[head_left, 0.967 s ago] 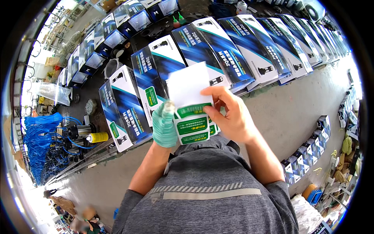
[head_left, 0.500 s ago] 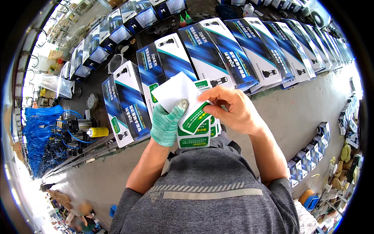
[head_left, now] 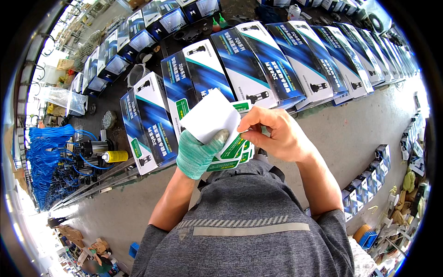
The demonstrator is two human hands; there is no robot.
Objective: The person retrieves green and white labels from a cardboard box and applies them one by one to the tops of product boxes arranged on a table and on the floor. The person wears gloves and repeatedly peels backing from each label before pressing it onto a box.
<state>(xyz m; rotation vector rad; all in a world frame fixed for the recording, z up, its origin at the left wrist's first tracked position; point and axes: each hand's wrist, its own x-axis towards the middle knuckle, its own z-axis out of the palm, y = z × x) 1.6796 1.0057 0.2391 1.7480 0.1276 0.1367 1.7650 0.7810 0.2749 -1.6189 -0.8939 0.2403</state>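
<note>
My left hand (head_left: pixel 197 155), in a mint-green knitted glove, is closed around a bundle of green-and-white stickers (head_left: pixel 234 151), its thumb lying on top. White backing paper (head_left: pixel 211 115) stands up out of that hand and covers part of the bundle. Bare, my right hand (head_left: pixel 273 135) pinches the right edge of the top sheet between thumb and forefinger. Just beyond the hands, blue, white and black cartons (head_left: pixel 152 122) lie along the bench, and the nearest ones on the left bear a green sticker (head_left: pixel 136 148).
More cartons (head_left: pixel 110 60) line the bench's far side. To the left are a bundle of blue cables (head_left: pixel 48 152) and a yellow spray can (head_left: pixel 116 156). Small red-and-green bottles (head_left: pixel 216 25) stand at the back. Further cartons (head_left: pixel 367 184) sit on the floor at right.
The white paper has flattened out and now covers more of the top sticker. The bundle has tilted and rises slightly. My right hand keeps its pinch at the edge.
</note>
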